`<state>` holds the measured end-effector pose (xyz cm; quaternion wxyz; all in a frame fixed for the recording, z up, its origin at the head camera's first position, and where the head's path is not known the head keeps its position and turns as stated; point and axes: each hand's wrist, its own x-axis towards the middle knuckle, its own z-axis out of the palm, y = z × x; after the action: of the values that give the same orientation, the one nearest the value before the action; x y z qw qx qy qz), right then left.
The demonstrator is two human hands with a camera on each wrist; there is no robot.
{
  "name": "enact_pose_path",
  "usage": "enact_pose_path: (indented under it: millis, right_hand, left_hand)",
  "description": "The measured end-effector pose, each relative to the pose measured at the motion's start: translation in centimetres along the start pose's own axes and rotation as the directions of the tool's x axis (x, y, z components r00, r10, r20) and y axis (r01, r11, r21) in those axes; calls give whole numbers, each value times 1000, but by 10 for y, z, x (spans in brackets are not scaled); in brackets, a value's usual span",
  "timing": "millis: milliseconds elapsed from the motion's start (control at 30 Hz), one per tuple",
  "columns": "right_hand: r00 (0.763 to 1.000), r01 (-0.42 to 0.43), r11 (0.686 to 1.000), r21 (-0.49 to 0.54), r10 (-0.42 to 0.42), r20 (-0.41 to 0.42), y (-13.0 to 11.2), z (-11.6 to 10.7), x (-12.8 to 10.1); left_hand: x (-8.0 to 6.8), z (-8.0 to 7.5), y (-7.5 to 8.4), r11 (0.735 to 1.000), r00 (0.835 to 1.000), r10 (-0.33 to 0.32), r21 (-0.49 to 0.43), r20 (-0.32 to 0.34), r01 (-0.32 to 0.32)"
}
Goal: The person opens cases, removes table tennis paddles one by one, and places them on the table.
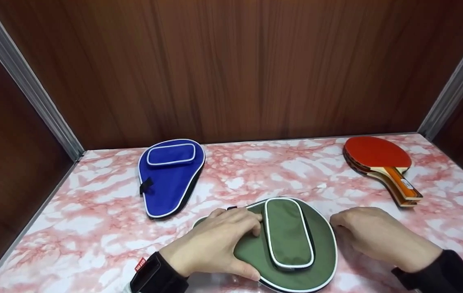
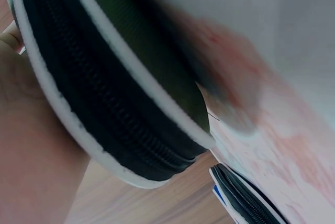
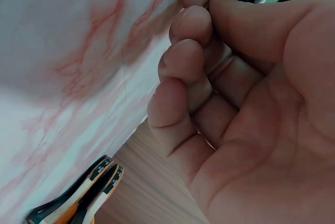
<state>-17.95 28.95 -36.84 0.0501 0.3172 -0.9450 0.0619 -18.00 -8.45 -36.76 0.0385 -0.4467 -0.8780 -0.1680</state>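
Observation:
A green table tennis paddle case (image 1: 323, 244) with white piping and a raised pocket (image 1: 289, 232) lies at the front of the table. My left hand (image 1: 219, 244) holds its narrower left part, fingers across the top and thumb at the near edge. Along the side in the left wrist view, the black zipper (image 2: 104, 93) runs with its teeth together. At the case's right edge is my right hand (image 1: 378, 236), fingers curled. Its thumb and index finger pinch at the zippered edge in the right wrist view; the zipper pull there is mostly hidden by the fingertips.
A blue paddle case (image 1: 170, 179) lies at the back left. At the back right, table tennis paddles (image 1: 378, 152) are stacked, the upper face red. Brown wood panels (image 1: 247, 73) enclose the marbled pink-and-white table (image 1: 93, 228) at the back and sides.

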Motion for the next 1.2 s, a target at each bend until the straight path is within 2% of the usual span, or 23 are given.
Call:
enact_pose_path:
  millis: [167,333,500,800,1200]
  right_hand:
    - [999,-42,999,-34,40,-36,-3,3,5]
    - [992,-110,993,-37,107,-74,0,9,20]
    - [985,-134,991,-17,131,-113,6,13,40]
    - [984,-118,989,-91,104,-144,8,14,50]
    - [988,-118,990,-74,110,-107,5,13,43]
  left_hand:
    - [0,2,3,1000,1000,-25,17,-12,25]
    - [3,7,6,991,994,-111,72,-13,112]
    - [5,13,8,976,983,-180,122,-22,181]
    - [4,10,9,977,984,-177,118,-4,177]
    - [5,11,9,980,984,-177,97,0,176]
